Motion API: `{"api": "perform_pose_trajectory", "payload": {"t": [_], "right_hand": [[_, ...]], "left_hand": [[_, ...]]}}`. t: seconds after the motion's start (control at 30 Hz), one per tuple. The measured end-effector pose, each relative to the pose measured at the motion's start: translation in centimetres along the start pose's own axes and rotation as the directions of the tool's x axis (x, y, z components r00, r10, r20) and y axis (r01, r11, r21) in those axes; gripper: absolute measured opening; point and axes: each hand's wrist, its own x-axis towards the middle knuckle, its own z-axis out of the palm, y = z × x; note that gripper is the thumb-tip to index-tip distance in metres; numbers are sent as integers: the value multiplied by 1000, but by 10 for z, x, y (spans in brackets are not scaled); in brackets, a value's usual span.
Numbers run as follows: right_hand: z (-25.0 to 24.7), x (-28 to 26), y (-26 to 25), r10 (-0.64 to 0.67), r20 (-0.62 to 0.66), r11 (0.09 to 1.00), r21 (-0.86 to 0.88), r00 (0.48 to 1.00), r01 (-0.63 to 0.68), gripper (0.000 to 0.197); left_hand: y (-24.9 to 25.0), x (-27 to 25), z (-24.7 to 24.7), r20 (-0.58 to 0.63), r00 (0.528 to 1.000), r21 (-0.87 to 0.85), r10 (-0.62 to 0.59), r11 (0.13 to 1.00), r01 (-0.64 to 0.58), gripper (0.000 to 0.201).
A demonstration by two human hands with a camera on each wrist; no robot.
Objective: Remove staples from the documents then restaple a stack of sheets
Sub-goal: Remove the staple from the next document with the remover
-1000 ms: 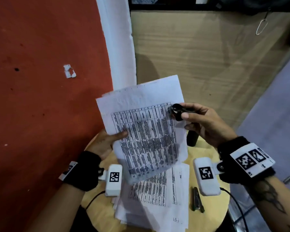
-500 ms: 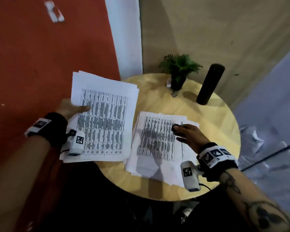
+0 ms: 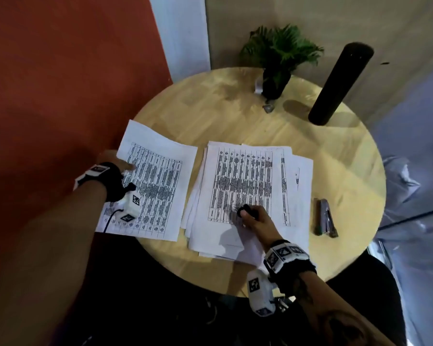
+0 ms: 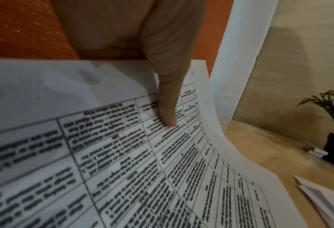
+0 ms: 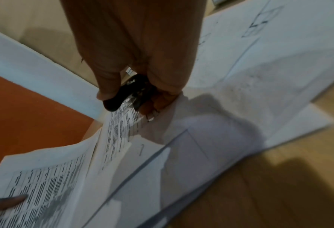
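My left hand point(image 3: 121, 165) pinches the left edge of a printed document point(image 3: 160, 188), thumb point(image 4: 168, 111) on top, as it lies at the table's left side, overhanging the rim. A loose stack of printed sheets point(image 3: 250, 176) lies in the middle of the table. On its near part rests my right hand point(image 3: 250, 217), gripping a small black staple remover point(image 3: 245, 210). In the right wrist view the staple remover point(image 5: 121, 96) sits between thumb and fingers, just above the stack, and a staple point(image 5: 140, 149) shows in a sheet corner below. A stapler point(image 3: 326, 219) lies right of the stack.
The round wooden table point(image 3: 235, 121) stands against an orange wall and a white pillar. A small potted plant point(image 3: 278, 58) and a tall black cylinder point(image 3: 340, 81) stand at its far side. Bare wood shows beyond the papers.
The document held up in front of me has come down onto the table's left side. My right hand, still holding the staple remover, has dropped onto the middle stack.
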Motion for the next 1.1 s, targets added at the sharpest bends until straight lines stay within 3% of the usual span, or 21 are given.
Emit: {"api": "perform_pose_trajectory", "payload": {"t": [0.1, 0.17, 0.23, 0.33, 0.4, 0.67, 0.8, 0.93, 1.0, 1.1], "right_hand": [[0, 1, 5, -26, 8, 1000, -16, 1000, 26, 26], [1, 2, 8, -28, 0, 1000, -3, 1000, 28, 26], [1, 3, 8, -26, -6, 1000, 7, 1000, 26, 25], [1, 2, 5, -17, -2, 999, 37, 1000, 17, 24], [0, 1, 4, -6, 13, 998, 56, 1000, 5, 23], [-1, 3, 5, 4, 31, 993, 115, 1000, -7, 22], [-1, 4, 4, 12, 30, 986, 169, 999, -17, 23], [-3, 7, 5, 32, 29, 978, 205, 999, -38, 21], [-3, 9, 6, 41, 22, 978, 203, 999, -44, 20], [-2, 10, 6, 33, 11, 979, 200, 999, -34, 13]], "left_hand": [[6, 12, 2, -45, 999, 35, 7, 999, -6, 60], [6, 18, 11, -117, 991, 239, 61, 971, -31, 89], [11, 4, 30, -126, 981, 322, 145, 942, -98, 93], [13, -28, 72, 89, 954, 371, 285, 880, -297, 76], [2, -39, 93, 254, 926, 385, 280, 849, -362, 76], [-16, -40, 89, 233, 951, 380, 201, 882, -279, 81], [13, -50, 93, 134, 948, 382, 290, 867, -319, 67], [66, -66, 116, 128, 914, 222, 386, 887, -405, 45], [92, -74, 130, 181, 924, 119, 337, 925, -361, 45], [111, -79, 152, 257, 956, 107, 140, 979, -172, 63]]}}
